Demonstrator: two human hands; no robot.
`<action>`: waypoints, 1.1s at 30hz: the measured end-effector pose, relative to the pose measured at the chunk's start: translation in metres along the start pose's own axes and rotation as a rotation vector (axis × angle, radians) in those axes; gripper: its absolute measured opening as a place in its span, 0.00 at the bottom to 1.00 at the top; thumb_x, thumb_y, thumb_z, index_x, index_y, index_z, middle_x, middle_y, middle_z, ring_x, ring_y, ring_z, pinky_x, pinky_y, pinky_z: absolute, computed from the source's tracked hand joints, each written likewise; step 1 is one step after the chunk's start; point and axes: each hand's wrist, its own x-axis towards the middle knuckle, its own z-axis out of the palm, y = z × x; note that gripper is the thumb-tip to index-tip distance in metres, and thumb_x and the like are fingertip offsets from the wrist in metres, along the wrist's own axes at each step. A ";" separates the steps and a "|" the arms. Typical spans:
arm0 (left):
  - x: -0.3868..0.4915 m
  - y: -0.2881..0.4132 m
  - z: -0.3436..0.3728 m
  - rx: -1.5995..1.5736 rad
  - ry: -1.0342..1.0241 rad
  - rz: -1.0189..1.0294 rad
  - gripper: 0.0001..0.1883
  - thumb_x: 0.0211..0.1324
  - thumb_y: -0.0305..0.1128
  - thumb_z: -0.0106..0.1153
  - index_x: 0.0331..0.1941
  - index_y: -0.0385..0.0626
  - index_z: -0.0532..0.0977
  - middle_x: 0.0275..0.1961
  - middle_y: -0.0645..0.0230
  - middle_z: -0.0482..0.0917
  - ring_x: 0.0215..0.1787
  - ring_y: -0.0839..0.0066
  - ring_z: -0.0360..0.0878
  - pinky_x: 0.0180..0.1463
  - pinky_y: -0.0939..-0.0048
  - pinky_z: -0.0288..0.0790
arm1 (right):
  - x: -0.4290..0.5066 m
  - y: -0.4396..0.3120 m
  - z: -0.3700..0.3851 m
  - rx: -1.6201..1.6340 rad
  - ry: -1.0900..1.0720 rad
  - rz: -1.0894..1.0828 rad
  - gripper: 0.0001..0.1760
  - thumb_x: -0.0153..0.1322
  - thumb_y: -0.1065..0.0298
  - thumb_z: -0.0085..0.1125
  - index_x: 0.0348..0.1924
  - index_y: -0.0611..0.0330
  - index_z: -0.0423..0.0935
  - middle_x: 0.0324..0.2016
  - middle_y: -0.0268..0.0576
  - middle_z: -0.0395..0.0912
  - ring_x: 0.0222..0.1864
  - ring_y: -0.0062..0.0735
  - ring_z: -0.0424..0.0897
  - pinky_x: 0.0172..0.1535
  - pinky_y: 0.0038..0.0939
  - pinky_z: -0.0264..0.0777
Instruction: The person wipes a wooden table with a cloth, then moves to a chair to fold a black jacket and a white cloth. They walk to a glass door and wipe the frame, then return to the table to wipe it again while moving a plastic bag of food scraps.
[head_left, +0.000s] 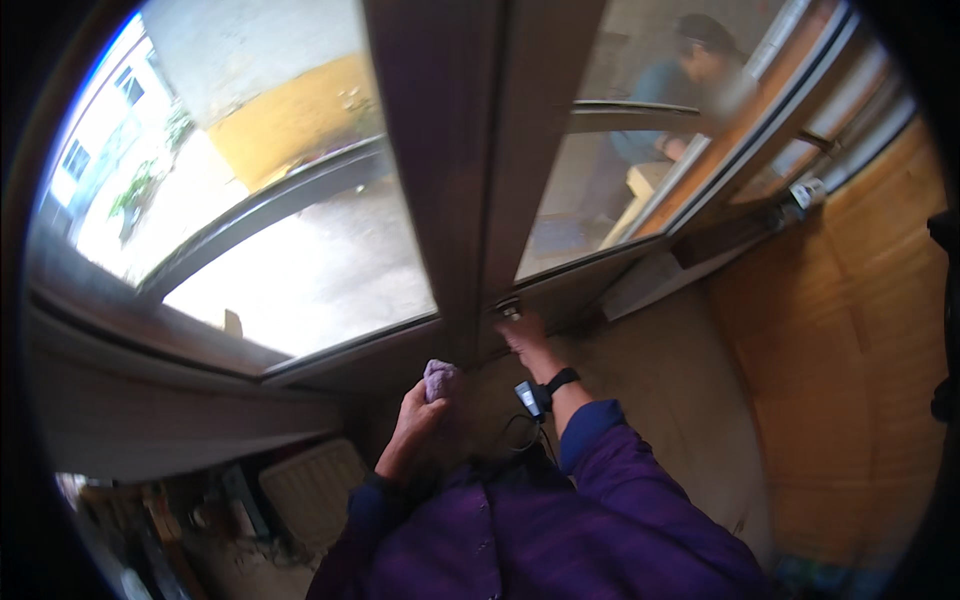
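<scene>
My left hand (420, 420) holds a bunched purple cloth (441, 379) in front of the lower part of a dark-framed glass door (457, 225). To its right, my right hand (523, 334) is at a metal door knob (508, 306) on the neighbouring dark frame. The fingers are partly hidden and blurred, so their grip on the knob is not certain. A black strap with a small device (532, 399) and a cable sits at my right wrist. Glass panes rise on both sides of the dark middle uprights.
Behind the right pane a person (645, 97) in a blue-green top bends beside a pale wooden piece (641, 195). An orange-brown wooden panel (817, 345) stands at the right. At lower left are a beige ribbed panel (319, 487) and assorted clutter. A courtyard shows through the left pane.
</scene>
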 end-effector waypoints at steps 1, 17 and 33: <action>-0.002 -0.002 -0.002 -0.010 0.012 -0.009 0.22 0.55 0.24 0.59 0.56 0.38 0.80 0.45 0.68 0.86 0.45 0.77 0.84 0.50 0.70 0.80 | 0.002 0.000 -0.003 -0.081 -0.051 0.174 0.14 0.62 0.66 0.72 0.38 0.63 0.83 0.24 0.39 0.81 0.22 0.33 0.79 0.27 0.41 0.75; -0.031 -0.016 -0.035 -0.062 0.142 -0.026 0.23 0.55 0.24 0.58 0.57 0.39 0.80 0.47 0.70 0.86 0.47 0.78 0.83 0.53 0.70 0.79 | 0.006 -0.003 -0.024 0.356 -0.375 0.328 0.11 0.66 0.70 0.73 0.35 0.53 0.77 0.23 0.32 0.74 0.18 0.22 0.71 0.20 0.29 0.62; -0.040 -0.033 -0.029 -0.178 0.212 0.004 0.20 0.62 0.24 0.58 0.59 0.39 0.79 0.51 0.68 0.85 0.52 0.76 0.83 0.57 0.68 0.78 | 0.006 0.013 -0.025 0.340 -0.344 0.382 0.12 0.71 0.60 0.73 0.43 0.49 0.80 0.27 0.33 0.79 0.24 0.29 0.79 0.26 0.31 0.73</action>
